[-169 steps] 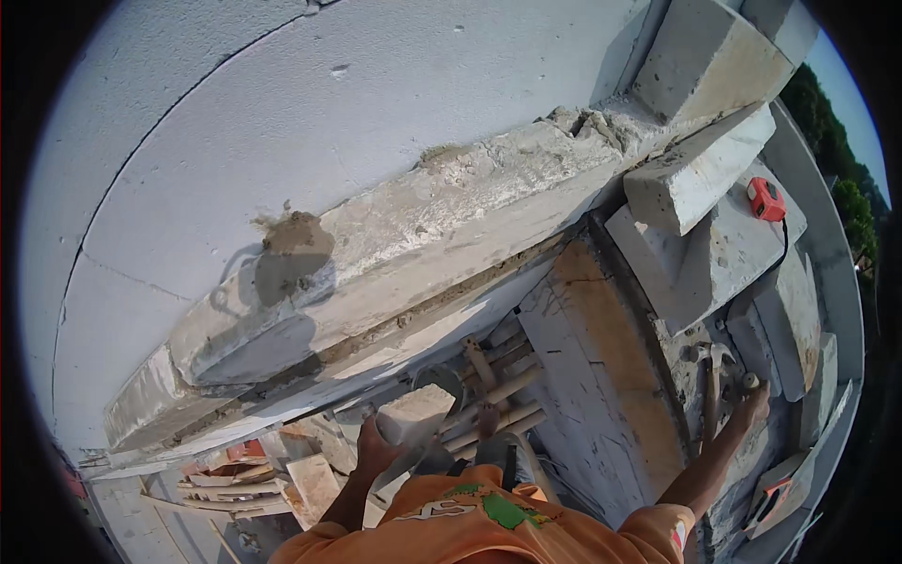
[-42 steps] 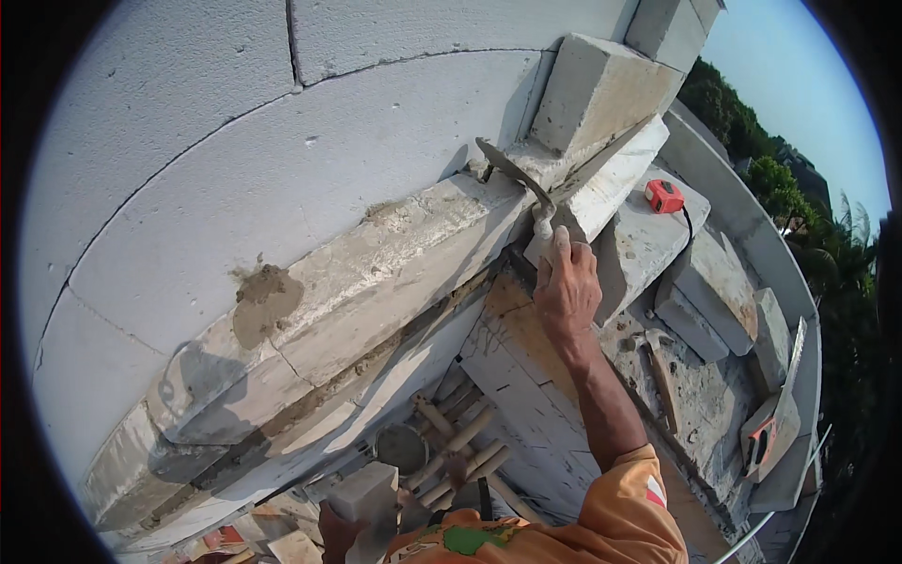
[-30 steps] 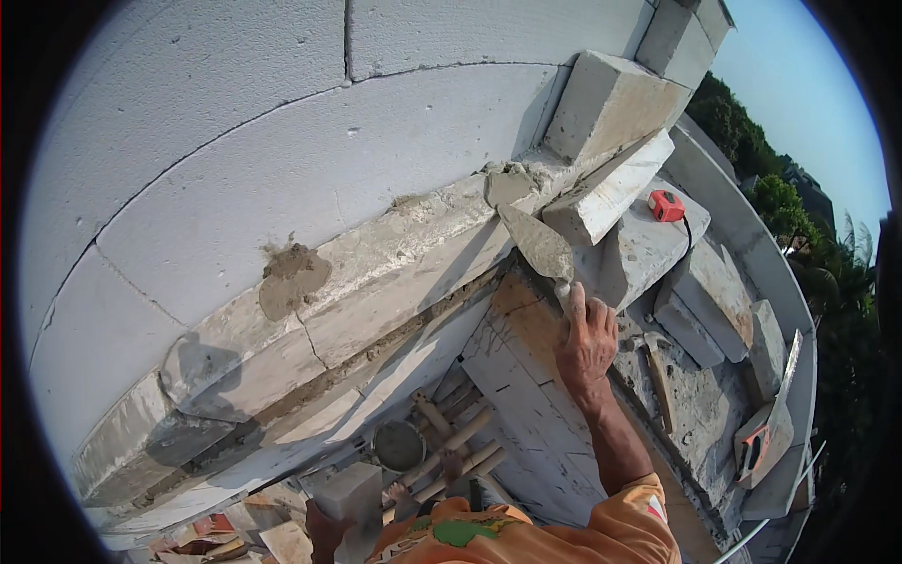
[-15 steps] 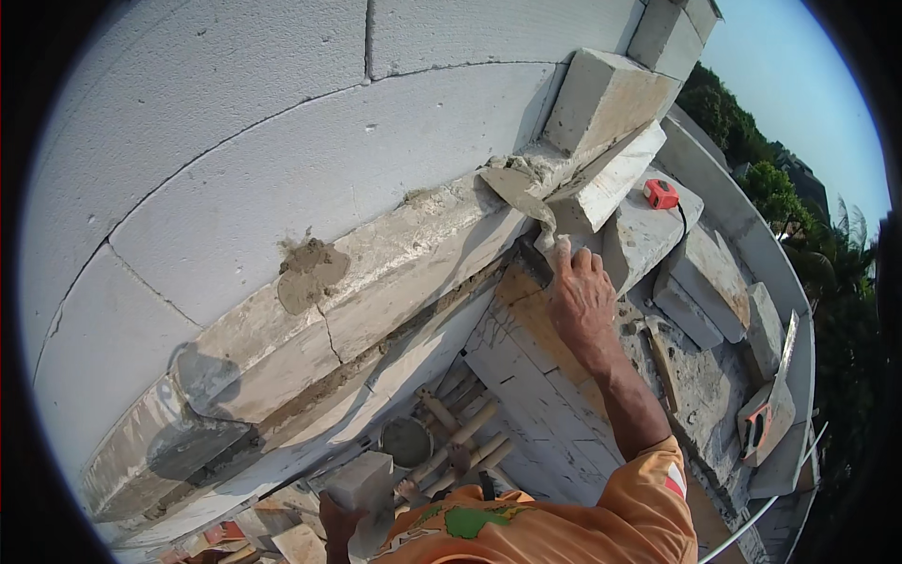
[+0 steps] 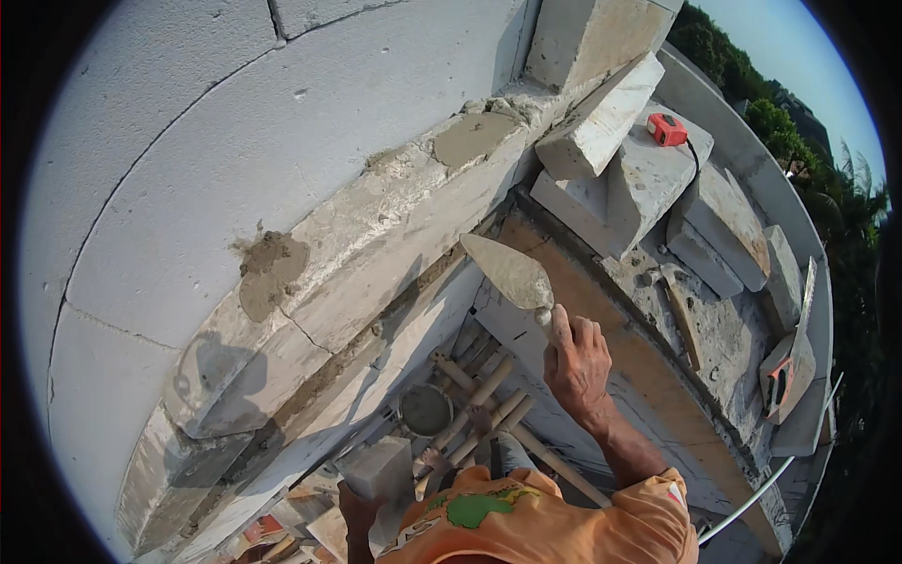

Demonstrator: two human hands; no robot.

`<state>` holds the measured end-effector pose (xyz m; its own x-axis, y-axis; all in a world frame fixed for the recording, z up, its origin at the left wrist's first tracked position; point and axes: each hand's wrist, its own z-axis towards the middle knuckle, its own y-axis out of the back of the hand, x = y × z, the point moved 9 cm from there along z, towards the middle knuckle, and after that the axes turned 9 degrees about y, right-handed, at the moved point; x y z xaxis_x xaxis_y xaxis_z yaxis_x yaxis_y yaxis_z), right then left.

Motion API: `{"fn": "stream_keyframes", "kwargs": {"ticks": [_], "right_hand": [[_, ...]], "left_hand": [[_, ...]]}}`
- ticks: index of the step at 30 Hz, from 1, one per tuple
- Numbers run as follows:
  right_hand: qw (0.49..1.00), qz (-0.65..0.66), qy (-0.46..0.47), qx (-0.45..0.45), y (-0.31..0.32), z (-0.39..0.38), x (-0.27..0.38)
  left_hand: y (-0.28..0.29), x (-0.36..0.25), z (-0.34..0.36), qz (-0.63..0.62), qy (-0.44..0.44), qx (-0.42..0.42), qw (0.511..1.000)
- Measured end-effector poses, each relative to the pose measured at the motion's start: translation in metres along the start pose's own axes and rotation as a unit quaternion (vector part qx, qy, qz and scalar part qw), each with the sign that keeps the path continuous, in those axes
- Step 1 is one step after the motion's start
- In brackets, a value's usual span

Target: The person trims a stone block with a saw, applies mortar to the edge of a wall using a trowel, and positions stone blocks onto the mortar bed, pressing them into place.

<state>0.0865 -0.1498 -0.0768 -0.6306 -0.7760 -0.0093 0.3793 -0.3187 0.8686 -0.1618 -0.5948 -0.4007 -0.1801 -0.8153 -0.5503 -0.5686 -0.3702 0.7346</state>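
Wall [image 5: 216,160] and ledge [image 5: 371,221] lie beyond and left of the right hand's [image 5: 578,367] grip. The pale block [image 5: 381,465], grasped in the left hand [image 5: 357,508], is below-left of that grip, not yet on the ledge. The right hand clasps a trowel [image 5: 514,273]. Laid: a left mortar patch [image 5: 272,273] and a forward mortar patch [image 5: 473,139]; between them, apparently, fresh mortar is lacking.

Bright sunlight throws dark shadows [image 5: 224,369] onto the ledge [image 5: 381,209] (lines bow near the rim), trees [image 5: 819,202] perhaps underexposed.
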Motion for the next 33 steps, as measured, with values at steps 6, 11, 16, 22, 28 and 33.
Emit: {"fn": "stream_keyframes", "kwargs": {"ticks": [6,11,16,22,28,33], "right_hand": [[0.884,0.388,-0.219,0.139,-0.202,-0.153,-0.031],[0.797,0.414,-0.226,0.377,-0.432,-0.288,0.01],[0.779,0.335,-0.121,0.516,-0.596,-0.376,0.067],[0.763,0.248,-0.099,0.589,-0.741,-0.477,0.148],[0.761,0.297,-0.277,0.505,-0.819,-0.528,0.194],[0.755,0.211,-0.176,0.596,-0.858,-0.576,0.234]], "left_hand": [[-0.002,-0.003,-0.001,0.046,0.088,0.055,0.994],[-0.021,-0.023,0.006,0.079,0.085,0.097,0.989],[-0.046,-0.017,0.022,0.127,0.112,0.129,0.977],[-0.068,0.015,0.035,0.116,0.141,0.118,0.976],[-0.073,0.034,0.027,0.171,0.192,0.1,0.961],[-0.077,0.044,0.036,0.178,0.244,0.088,0.949]]}}
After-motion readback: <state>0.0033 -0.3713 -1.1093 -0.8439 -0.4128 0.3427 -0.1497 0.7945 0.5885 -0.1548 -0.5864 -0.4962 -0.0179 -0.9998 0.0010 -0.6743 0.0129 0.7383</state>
